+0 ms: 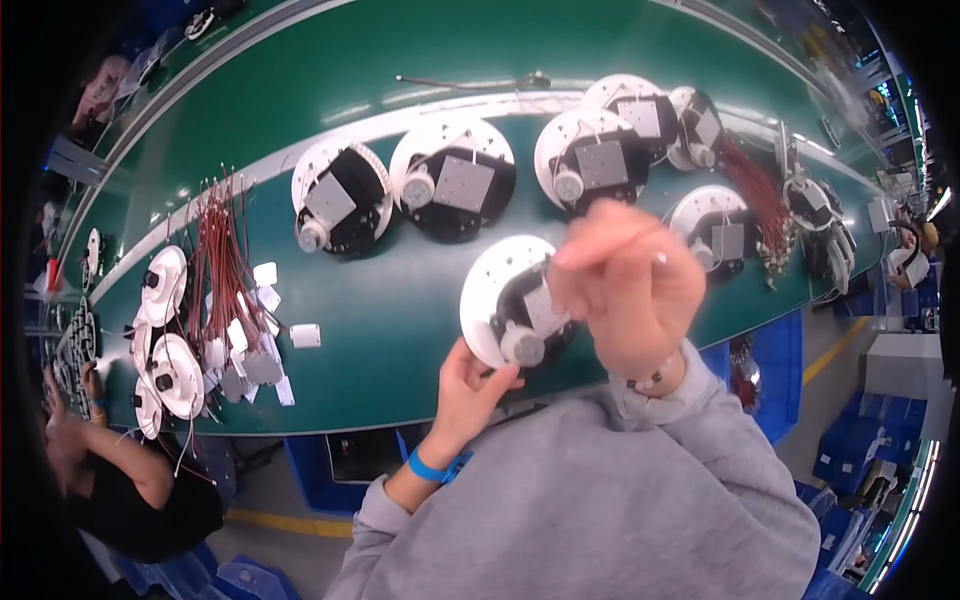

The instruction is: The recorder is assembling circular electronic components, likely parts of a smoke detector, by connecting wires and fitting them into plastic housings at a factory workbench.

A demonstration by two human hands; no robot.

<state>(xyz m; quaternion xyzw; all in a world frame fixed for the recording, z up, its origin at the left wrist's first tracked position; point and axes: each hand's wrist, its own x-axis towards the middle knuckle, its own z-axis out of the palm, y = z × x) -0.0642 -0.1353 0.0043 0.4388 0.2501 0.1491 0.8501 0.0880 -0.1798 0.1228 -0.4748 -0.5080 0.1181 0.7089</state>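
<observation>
In front of me on the green bench is a round white disc assembly [487, 290] with a black bracket, a grey plate and a small pale cylindrical motor [522, 346]. My left hand [468, 395] grips its near rim, thumb close beside the motor. Raised above the right side of this assembly is my right hand [640, 285], its fingers curled and slightly blurred. Whatever those fingers may hold is hidden. Part of the black bracket and grey plate lies behind that hand.
Similar assemblies [455, 180] line the bench's far side and right. Red-brown wire bundles lie left [222, 240] and right [760, 190], the left one with white and grey plates [305, 335]. White discs [175, 375] are piled at left, near another person's arm [125, 455]. Blue bins [780, 380] stand below.
</observation>
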